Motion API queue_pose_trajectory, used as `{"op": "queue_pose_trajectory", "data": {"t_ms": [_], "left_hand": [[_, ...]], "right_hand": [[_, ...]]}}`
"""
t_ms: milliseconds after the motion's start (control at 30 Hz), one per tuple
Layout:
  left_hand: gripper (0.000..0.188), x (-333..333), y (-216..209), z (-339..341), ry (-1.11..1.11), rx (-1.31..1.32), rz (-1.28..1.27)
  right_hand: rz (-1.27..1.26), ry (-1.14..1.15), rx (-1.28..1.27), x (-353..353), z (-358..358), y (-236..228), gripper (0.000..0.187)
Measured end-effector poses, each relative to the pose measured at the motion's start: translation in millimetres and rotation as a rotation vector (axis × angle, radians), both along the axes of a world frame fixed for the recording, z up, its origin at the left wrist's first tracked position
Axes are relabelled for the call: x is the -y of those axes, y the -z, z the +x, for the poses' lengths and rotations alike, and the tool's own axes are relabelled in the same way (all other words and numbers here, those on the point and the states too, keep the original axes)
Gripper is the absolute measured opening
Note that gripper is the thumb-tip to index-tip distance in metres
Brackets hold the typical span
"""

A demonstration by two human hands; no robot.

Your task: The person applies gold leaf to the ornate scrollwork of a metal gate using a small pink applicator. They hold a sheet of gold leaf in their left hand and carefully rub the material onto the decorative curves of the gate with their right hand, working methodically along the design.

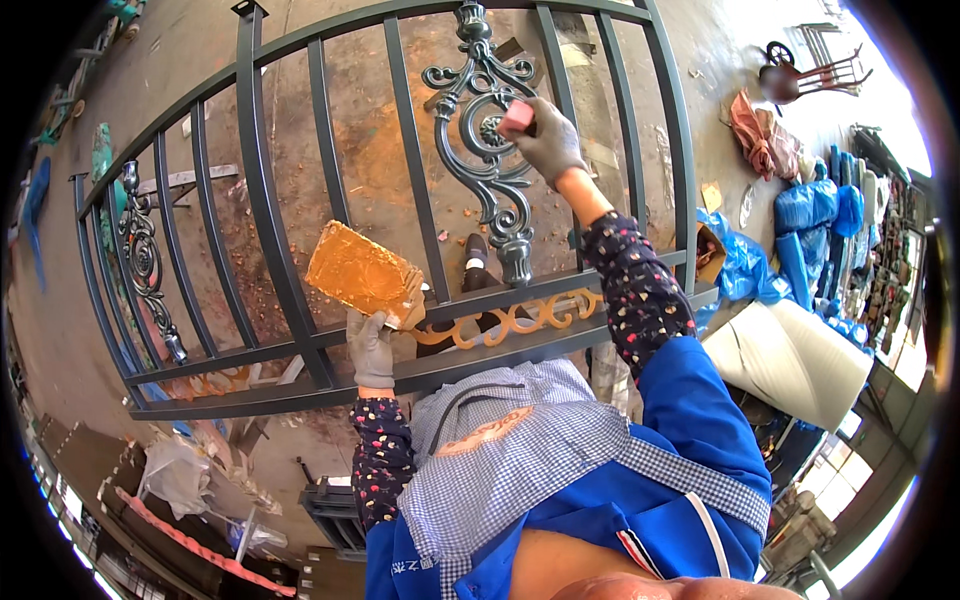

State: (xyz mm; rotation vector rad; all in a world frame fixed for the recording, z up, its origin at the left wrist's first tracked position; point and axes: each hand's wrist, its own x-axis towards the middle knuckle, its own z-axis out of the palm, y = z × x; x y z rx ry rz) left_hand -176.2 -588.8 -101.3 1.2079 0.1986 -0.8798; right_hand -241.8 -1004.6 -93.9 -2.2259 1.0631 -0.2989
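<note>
My left hand (372,350), in a grey glove, grips the lower edge of a flat rectangular board (360,268) coated in gold-orange paint. The board is tilted in front of a dark metal railing (262,190). In my gloved right hand (552,148) is a small pinkish-red sponge-like block, the block (516,118) pinched between the fingers. It is at the rosette of a dark green scroll ornament (513,240); whether it touches the metal I cannot tell. Below the ornament, gold-coloured scrolls (540,313) run between the two lower rails.
Farther left, the railing carries a second scroll ornament (145,270). To the right lie a big white foam roll (790,362), blue plastic wrapping (745,262) and a reddish cloth (765,138). A wheeled cart (785,82) stands at the far right. Paint flecks cover the floor (380,165).
</note>
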Motion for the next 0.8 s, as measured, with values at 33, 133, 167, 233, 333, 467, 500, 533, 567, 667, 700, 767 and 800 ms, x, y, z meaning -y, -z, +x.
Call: {"op": "queue_pose_trajectory", "data": {"t_ms": [33, 133, 167, 233, 333, 467, 500, 533, 567, 667, 700, 767, 800], "left_hand": [[0.047, 2.1, 2.0, -1.5, -0.004, -0.024, 0.008], [0.048, 5.7, 2.4, -7.7, -0.048, -0.071, 0.006], [0.048, 6.1, 2.2, -7.6, -0.058, -0.083, -0.003], [0.053, 3.1, 10.9, -7.6, -0.051, -0.108, -0.007], [0.055, -1.2, 14.4, -8.2, -0.052, -0.134, 0.005], [0.055, -6.7, 19.8, -4.7, -0.030, -0.157, -0.020], [0.055, -6.2, 20.2, -4.5, -0.038, -0.158, -0.020], [0.055, -5.4, 20.2, -5.4, -0.045, -0.159, -0.020], [0.054, -6.8, 19.2, -7.7, -0.064, -0.166, -0.019], [0.054, -4.6, 14.8, -6.7, -0.064, -0.178, -0.014], [0.054, -2.7, 12.8, -6.0, -0.055, -0.171, -0.014], [0.054, 2.1, 9.9, -3.2, -0.024, -0.156, -0.014], [0.054, -0.3, 12.7, -4.4, -0.032, -0.163, -0.013]], "right_hand": [[-0.051, -0.021, 0.036, 6.4, 10.3, 8.3, 0.042], [-0.102, -0.175, -0.003, -4.2, 19.0, 30.3, 0.041], [-0.079, -0.251, -0.063, -11.9, 12.7, 24.8, 0.036], [-0.083, -0.324, -0.172, -5.8, -1.8, 18.6, 0.036], [-0.153, -0.270, -0.146, 10.4, -4.1, 20.0, 0.035], [-0.154, -0.198, -0.106, 9.9, 32.9, 32.2, 0.029], [-0.138, -0.306, -0.055, 2.1, 31.7, 36.4, 0.028], [-0.123, -0.414, -0.002, -6.9, 25.8, 38.7, 0.028], [-0.100, -0.472, -0.191, -15.5, 23.2, 20.8, 0.030], [-0.166, -0.390, -0.260, 4.4, 0.0, 19.8, 0.031], [-0.185, -0.326, -0.210, 12.1, -0.6, 17.0, 0.030], [-0.179, -0.236, -0.210, 20.3, 18.4, 19.7, 0.028], [-0.167, -0.205, -0.206, 15.3, 31.3, 21.9, 0.027]]}}
